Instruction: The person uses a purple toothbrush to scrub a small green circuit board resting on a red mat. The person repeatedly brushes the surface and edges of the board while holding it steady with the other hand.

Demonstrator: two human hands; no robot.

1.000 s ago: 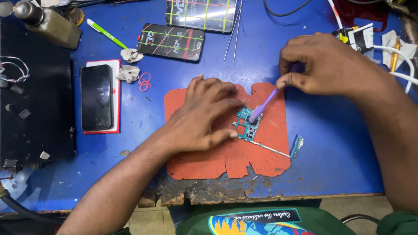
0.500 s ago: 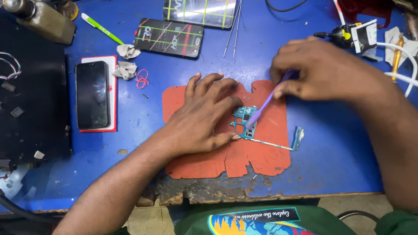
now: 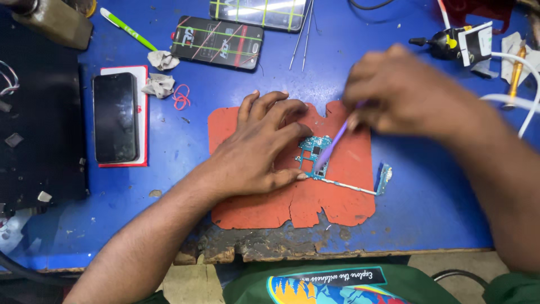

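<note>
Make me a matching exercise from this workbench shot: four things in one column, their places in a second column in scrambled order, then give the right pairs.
Things:
1. circuit board
2. black phone
3. green pen
4. purple tool

Places:
A. top left of the blue table, lying at a slant
B. on the orange mat, under the left hand's fingertips
C. in the right hand, tip on the board
D. on a red-edged white card, left of the mat

Pairs: 1-B, 2-D, 3-A, 4-C
</note>
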